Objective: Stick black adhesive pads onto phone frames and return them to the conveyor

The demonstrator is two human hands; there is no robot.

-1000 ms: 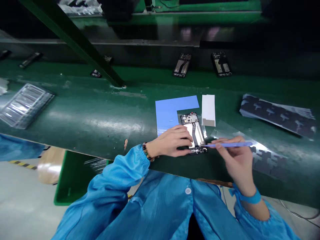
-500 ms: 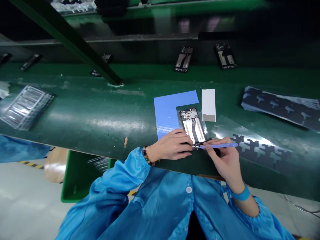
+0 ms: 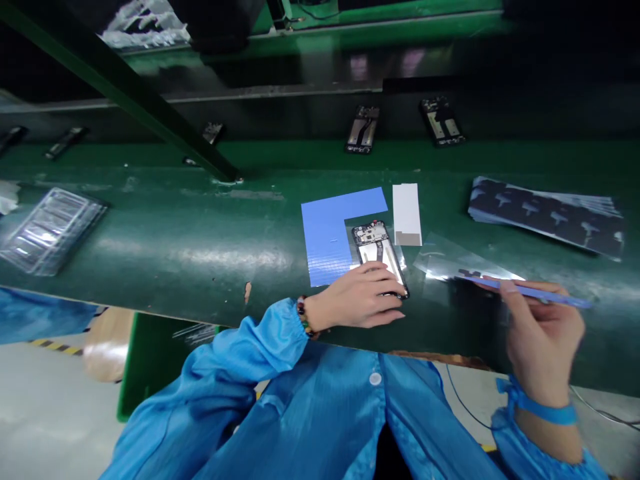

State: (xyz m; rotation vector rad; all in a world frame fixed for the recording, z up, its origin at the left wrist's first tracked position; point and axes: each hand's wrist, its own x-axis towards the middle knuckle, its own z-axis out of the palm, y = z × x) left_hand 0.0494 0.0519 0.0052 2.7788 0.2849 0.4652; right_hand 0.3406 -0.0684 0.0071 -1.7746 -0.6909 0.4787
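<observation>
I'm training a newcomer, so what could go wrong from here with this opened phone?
The left hand lies across the opened phone, so it might smudge or press the exposed parts. The right hand holds the blue tool close over the clear film, so it could snag or shift that sheet.

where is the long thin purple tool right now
In the head view, the long thin purple tool is at the right, in the right hand, its tip at the clear plastic sheet.
</observation>
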